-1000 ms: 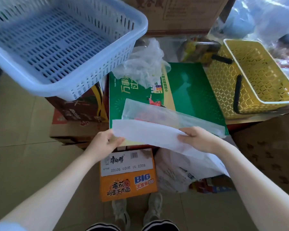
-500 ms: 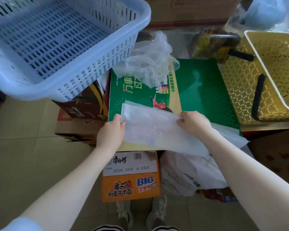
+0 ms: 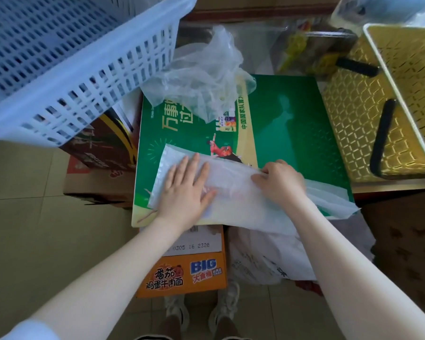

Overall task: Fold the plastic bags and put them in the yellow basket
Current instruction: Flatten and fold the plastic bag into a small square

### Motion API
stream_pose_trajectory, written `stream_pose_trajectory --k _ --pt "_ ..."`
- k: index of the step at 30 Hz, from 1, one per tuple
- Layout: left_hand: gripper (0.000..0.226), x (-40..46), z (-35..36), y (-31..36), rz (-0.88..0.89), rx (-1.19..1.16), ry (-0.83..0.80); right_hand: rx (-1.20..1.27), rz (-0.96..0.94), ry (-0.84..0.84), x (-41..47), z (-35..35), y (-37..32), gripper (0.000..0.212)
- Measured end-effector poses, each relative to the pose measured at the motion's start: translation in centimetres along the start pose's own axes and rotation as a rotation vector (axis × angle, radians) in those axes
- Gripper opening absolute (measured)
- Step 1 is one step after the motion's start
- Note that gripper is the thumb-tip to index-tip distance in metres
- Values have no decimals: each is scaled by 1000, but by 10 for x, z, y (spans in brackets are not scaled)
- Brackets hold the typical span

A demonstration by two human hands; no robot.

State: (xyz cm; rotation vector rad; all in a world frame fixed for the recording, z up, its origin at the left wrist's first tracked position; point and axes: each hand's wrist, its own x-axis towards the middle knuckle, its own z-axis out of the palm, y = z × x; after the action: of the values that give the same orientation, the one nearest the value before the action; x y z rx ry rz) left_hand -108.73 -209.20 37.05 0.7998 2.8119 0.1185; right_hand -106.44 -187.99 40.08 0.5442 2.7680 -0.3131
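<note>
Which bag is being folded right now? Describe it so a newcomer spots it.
Find the big green printed box. On its near edge lies a flat, milky-white plastic bag, under the left hand and the right hand. The clear bag farther back is crumpled, untouched.

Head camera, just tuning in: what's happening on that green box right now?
A person is folding a white plastic bag on the green box. The left hand presses it flat with straight fingers, while the right hand pinches its upper edge. A crumpled clear bag waits behind. The yellow basket at right shows no bags inside.
</note>
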Motion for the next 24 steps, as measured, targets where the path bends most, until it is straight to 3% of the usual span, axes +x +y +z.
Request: stream_pose_trajectory --k 8,11,14,19,22,24 --pt "82 2 -3 -20 59 18 14 2 26 37 0 -5 20 28" --pt "85 6 -9 -18 88 -3 94 29 53 43 1 -3 20 26" --pt "68 11 -13 -9 155 5 154 41 66 83 0 0 21 25" --pt "85 12 -6 -18 127 -16 43 73 106 110 -4 1 18 16" --pt "95 12 -3 -22 85 17 2 -102 111 253 -14 7 6 27" --pt "100 11 -3 -20 58 19 -26 -72 -25 367 -25 16 -21 42"
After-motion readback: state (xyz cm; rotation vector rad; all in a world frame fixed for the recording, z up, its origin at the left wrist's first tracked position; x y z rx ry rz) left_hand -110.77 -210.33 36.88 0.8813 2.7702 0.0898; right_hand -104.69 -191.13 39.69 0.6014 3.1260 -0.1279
